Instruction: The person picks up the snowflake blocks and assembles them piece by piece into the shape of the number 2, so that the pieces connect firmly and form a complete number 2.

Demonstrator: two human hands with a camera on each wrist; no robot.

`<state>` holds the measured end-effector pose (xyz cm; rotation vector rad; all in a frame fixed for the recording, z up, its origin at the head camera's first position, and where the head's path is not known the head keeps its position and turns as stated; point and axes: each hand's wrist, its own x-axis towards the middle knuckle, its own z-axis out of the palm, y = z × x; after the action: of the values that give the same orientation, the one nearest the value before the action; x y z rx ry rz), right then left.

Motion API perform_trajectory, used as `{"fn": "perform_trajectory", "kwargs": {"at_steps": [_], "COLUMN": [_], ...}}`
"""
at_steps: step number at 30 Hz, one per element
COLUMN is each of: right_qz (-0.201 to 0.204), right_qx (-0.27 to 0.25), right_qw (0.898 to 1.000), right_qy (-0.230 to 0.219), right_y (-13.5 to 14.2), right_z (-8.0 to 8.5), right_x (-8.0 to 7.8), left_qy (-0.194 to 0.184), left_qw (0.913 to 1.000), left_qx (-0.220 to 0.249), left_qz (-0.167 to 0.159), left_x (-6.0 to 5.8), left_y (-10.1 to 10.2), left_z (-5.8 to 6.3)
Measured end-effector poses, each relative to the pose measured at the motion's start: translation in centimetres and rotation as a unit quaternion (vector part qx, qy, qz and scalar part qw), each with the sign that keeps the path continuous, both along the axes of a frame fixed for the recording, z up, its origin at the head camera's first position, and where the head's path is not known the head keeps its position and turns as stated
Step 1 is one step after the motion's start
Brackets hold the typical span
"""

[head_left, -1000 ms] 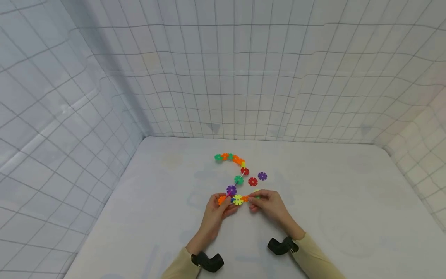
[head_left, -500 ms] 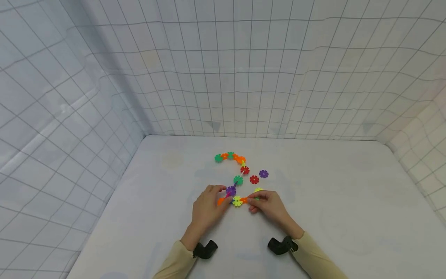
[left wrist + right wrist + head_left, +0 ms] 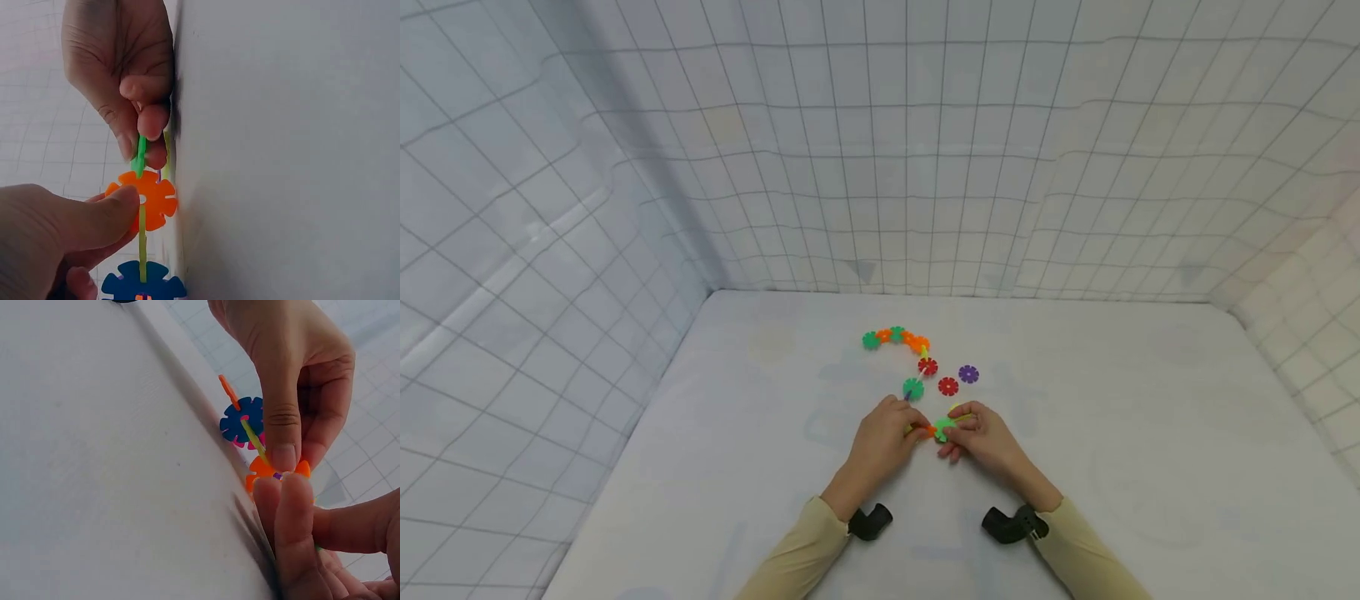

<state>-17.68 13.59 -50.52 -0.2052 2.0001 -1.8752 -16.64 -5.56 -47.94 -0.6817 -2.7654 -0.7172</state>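
My left hand (image 3: 883, 442) pinches an orange notched disc (image 3: 157, 199) between thumb and fingers. A yellow disc (image 3: 142, 244), seen edge-on, joins it to a blue disc (image 3: 142, 280). Thumb and fingers of my right hand (image 3: 988, 442) pinch a green disc (image 3: 943, 429), which meets the orange one's edge. Beyond my left hand the linked chain curves away through a green disc (image 3: 913, 388), a red disc (image 3: 928, 367) and several orange and green ones. The left hand covers part of the chain in the head view.
A loose red disc (image 3: 948, 386) and a loose purple disc (image 3: 968, 374) lie right of the chain. Part of a yellow disc (image 3: 956, 410) shows behind my right hand. Grid-patterned curtains (image 3: 962, 167) stand behind the white table (image 3: 737, 467).
My left hand first drew back left, then came right onto the orange disc, covering the yellow and purple ones. In my right hand the green disc has turned to show its face.
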Motion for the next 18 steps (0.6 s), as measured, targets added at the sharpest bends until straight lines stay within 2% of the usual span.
{"fn": "perform_trajectory", "kwargs": {"at_steps": [7, 13, 18], "right_qz": [-0.047, -0.099, -0.114], "right_qx": [-0.030, -0.056, -0.072], "right_qw": [0.998, 0.991, 0.988], "right_qy": [-0.029, -0.064, -0.073], "right_y": [-0.4, -1.0, -1.5], "right_z": [0.2, 0.2, 0.3], "right_x": [0.5, 0.9, 1.0], "left_qy": [0.045, 0.090, 0.111], "left_qw": [0.9989, 0.9956, 0.9931], "left_qx": [0.010, 0.020, 0.032], "left_qz": [0.011, 0.018, 0.017], "left_x": [0.3, 0.4, 0.2], "left_y": [0.3, 0.4, 0.4], "left_z": [-0.7, -1.2, -1.6]}}
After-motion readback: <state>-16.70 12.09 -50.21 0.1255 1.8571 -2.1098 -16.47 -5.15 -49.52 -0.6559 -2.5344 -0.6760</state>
